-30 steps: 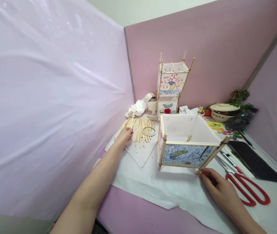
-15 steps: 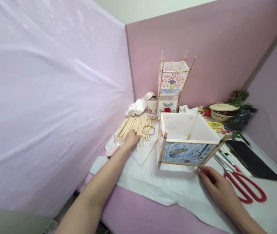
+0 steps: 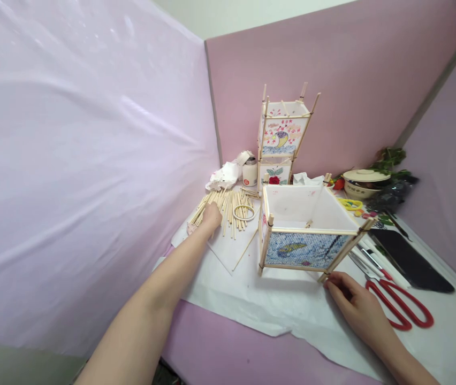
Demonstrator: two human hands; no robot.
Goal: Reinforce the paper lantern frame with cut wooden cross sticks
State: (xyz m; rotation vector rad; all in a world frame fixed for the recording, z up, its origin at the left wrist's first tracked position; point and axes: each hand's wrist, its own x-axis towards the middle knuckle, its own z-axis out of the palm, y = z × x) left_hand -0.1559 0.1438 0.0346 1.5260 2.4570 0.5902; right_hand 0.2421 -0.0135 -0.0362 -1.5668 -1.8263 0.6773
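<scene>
My left hand (image 3: 212, 216) is curled over the near left part of a pile of thin wooden sticks (image 3: 228, 206). Its fingertips are mostly hidden, so what they grip does not show. With thumb and fingers my right hand (image 3: 346, 294) pinches the lower end of the near right corner post of a paper lantern (image 3: 310, 250). This lantern is an open-topped box of sticks and white paper, its front drawn on in blue with a yellow shape. It stands slightly tilted on the white paper sheet (image 3: 236, 305).
A taller two-tier lantern (image 3: 282, 140) stands behind. A pale ring (image 3: 243, 213) lies on the sticks, with a jar (image 3: 250, 172) and crumpled tissue (image 3: 223, 176) beyond. At right are red-handled scissors (image 3: 410, 302), pens, a black phone-like slab (image 3: 412, 260) and a lidded bowl (image 3: 362, 184).
My left hand has shifted a little away and left, deeper over the sticks. My right hand keeps its hold on the lantern's corner post. The view has moved very slightly.
</scene>
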